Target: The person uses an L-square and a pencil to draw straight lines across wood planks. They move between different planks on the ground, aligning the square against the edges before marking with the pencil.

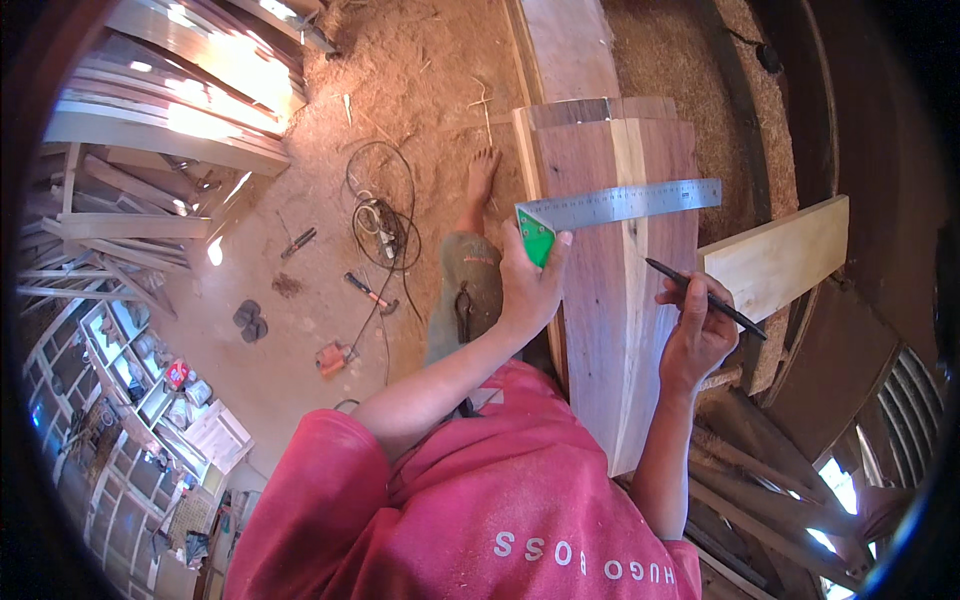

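My left hand (528,288) grips the green stock of a try square (536,238) at the left edge of a wide wooden board (598,290). The square's steel blade lies across the board and its tip reaches past the right edge. A pale stripe runs lengthwise down the board's darker, purplish-brown face. Over the right side of the board, my right hand (697,335) pinches a black pen (735,308). Its tip points up and left toward the pale stripe, below the blade; whether it touches the wood I cannot tell.
A pale plank (785,252) juts out to the right of the board. On the dusty floor left of me lie a coiled cable (378,215), a hammer (368,290) and an orange block-like object (333,357). Stacked timber (170,130) stands at upper left, cluttered shelves (160,385) lower left.
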Motion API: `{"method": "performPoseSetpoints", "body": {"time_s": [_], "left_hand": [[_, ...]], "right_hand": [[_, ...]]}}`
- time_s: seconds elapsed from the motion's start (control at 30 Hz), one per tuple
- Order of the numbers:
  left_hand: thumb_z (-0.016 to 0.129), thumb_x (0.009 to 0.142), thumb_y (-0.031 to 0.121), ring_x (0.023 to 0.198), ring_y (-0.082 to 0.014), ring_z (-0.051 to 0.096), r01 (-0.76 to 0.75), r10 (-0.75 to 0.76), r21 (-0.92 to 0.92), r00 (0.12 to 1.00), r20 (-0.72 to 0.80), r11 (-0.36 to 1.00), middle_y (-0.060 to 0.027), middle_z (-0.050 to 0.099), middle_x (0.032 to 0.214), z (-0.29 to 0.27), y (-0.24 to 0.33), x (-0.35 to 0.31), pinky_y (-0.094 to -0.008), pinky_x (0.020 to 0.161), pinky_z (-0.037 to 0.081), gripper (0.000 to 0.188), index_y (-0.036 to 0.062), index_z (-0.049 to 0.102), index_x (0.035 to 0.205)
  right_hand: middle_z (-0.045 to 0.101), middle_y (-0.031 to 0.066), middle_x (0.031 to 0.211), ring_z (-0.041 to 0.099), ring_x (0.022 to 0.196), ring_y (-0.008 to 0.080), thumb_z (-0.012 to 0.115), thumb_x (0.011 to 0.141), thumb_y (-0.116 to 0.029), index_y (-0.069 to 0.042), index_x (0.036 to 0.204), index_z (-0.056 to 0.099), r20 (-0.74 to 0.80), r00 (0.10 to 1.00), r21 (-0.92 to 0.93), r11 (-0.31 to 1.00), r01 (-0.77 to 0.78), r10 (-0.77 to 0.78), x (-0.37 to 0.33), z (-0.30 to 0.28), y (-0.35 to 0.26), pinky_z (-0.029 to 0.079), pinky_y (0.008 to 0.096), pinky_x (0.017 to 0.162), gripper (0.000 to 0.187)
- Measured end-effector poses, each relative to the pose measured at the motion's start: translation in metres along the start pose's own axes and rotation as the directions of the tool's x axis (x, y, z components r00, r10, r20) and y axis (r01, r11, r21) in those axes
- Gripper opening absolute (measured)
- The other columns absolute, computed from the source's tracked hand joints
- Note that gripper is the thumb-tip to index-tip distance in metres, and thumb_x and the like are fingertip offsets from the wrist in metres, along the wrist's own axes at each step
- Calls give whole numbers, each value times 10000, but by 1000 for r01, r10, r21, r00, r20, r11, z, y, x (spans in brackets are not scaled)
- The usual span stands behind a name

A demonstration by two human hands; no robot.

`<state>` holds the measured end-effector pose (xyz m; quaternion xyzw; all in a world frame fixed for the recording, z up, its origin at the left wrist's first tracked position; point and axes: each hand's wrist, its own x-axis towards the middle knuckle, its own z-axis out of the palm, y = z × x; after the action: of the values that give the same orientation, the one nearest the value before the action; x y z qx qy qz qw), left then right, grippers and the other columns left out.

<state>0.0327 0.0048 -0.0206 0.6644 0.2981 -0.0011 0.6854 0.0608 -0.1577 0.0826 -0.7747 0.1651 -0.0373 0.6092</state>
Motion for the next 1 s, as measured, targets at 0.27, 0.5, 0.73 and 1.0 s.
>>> {"method": "performPoseSetpoints", "body": {"time_s": [0.27,0.5,0.73,1.0], "left_hand": [[686,987,222,931,-277,692,-99,99,29,995,-28,995,-170,686,1001,1,-2,1,-408,809,531,399,7,454,1230],[692,993,273,959,-190,617,-19,19,37,1000,5,999,-104,637,1059,-1,2,-2,-351,864,503,418,7,457,1212],[686,998,270,967,-170,606,-3,3,-11,1000,30,1000,-103,631,1071,-1,-1,-1,-342,865,499,407,6,457,1207],[681,992,264,885,-277,698,-81,82,39,996,-21,996,-180,686,953,1,-3,0,-408,781,528,402,-3,452,1188]], "right_hand": [[722,132,878,688,707,184,682,1004,-183,37,1062,673,4,1000,6,1000,-11,11,1,-2,5,577,314,667,228],[730,133,867,691,709,180,666,1014,-182,34,1060,674,13,1000,-13,1000,-13,13,6,3,6,570,303,687,221],[734,137,871,694,721,185,655,1019,-169,39,1078,661,28,999,-38,999,-29,30,13,5,8,567,312,698,216],[738,138,889,717,744,189,634,1032,-193,36,1075,663,120,984,-38,991,-125,129,32,30,14,574,303,698,235]]}}
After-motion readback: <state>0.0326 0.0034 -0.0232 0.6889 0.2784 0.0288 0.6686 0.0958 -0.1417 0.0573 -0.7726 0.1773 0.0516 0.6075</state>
